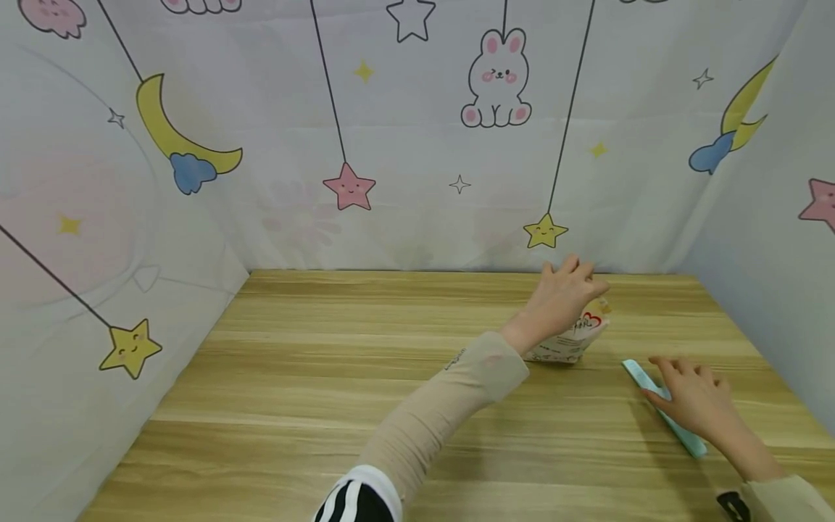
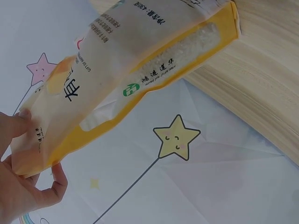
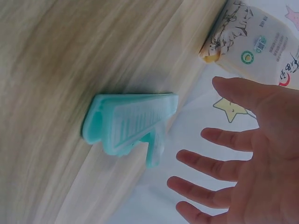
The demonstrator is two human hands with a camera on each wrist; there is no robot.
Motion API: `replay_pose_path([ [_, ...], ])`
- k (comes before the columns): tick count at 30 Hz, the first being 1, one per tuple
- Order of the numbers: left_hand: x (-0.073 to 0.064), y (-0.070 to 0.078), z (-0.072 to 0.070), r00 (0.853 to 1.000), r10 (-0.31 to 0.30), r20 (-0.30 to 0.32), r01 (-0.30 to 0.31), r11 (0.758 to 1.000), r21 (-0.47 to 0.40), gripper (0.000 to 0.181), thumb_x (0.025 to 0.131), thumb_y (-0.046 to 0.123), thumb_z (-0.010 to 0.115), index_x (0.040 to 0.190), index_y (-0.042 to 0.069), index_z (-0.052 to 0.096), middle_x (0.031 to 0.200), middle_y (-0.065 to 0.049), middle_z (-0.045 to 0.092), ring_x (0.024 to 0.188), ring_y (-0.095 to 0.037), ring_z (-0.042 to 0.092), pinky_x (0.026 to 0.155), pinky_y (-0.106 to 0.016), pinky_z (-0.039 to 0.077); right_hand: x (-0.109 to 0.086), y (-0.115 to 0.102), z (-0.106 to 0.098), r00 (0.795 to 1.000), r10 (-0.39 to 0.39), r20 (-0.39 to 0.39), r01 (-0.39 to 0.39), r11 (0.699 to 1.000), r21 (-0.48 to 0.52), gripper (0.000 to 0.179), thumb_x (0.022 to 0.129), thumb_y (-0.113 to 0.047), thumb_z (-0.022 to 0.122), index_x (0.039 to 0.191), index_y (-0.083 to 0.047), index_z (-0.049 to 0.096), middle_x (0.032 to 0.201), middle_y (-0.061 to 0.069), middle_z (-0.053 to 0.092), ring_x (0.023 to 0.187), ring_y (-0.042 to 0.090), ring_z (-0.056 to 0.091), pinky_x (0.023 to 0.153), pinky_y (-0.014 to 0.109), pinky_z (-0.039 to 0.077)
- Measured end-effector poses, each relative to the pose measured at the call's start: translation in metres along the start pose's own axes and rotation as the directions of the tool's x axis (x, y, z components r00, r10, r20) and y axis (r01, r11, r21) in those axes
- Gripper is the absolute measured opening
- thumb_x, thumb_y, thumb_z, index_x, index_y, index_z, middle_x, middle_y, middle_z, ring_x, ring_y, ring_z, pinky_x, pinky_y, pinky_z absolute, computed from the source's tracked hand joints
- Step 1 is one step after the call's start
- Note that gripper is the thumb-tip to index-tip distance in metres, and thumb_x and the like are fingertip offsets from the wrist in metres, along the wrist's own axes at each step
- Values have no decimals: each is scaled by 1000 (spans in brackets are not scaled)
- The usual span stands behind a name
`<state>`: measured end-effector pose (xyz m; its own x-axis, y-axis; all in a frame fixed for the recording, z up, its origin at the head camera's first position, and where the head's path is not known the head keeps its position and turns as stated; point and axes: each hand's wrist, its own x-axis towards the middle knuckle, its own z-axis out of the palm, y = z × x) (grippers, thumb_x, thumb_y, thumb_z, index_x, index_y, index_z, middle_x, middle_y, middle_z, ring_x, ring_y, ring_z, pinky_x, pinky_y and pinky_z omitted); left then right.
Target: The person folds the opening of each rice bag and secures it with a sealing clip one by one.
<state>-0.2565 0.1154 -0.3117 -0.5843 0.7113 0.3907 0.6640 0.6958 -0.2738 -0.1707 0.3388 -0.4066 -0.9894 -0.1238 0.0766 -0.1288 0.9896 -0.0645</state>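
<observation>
My left hand (image 1: 559,296) pinches the top end of a bag of rice (image 1: 566,346), thumb on one face and fingers behind. The left wrist view shows the bag (image 2: 112,65) as whitish with yellow-orange edges, dark printing and a see-through strip with white grains. Its lower end stands on the table. To the right lies a long teal bag clip (image 1: 688,440), set slantwise on the wood. Over it hovers my right hand (image 1: 694,399), fingers spread and loosely bent. In the right wrist view the clip (image 3: 135,121) is apart from the fingertips, its arms partly spread.
The wood-grain table (image 1: 313,348) meets a pale printed cloth (image 1: 417,145) along its back edge. Cloth walls also border it at left and right. A dark object (image 1: 733,505) shows by the right sleeve at the lower edge.
</observation>
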Motion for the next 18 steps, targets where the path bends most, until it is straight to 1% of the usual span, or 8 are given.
replay_pose_path([
  [4,0,0,0,1000,-5,7,5,1000,-7,34,95,18,40,121,36,52,113,8,53,101,-13,45,83,-37,45,0,1,2,1000,-5,16,5,1000,-19,58,76,-34,66,119,0,47,106,32,51,85,55,45,62,63,35],
  [10,1,1,1,1000,-7,14,7,1000,-25,34,95,18,40,121,36,52,114,7,53,102,-13,45,84,-37,45,-2,3,4,999,13,48,-12,1000,-18,59,77,-33,65,118,3,47,104,32,53,87,56,45,64,65,34],
  [14,1,1,1,1000,-4,10,5,1000,-27,34,95,17,40,121,36,52,114,7,53,103,-13,45,85,-38,45,-3,4,4,998,19,62,-18,1000,-18,59,77,-33,65,119,4,46,104,33,52,89,57,45,64,65,35],
  [18,0,0,1,1000,-6,0,6,1000,-22,35,95,17,40,121,36,52,114,7,53,101,-13,45,82,-36,46,-3,6,5,998,17,61,-16,1000,-16,58,77,-32,65,119,3,46,105,34,52,89,57,44,63,64,35],
])
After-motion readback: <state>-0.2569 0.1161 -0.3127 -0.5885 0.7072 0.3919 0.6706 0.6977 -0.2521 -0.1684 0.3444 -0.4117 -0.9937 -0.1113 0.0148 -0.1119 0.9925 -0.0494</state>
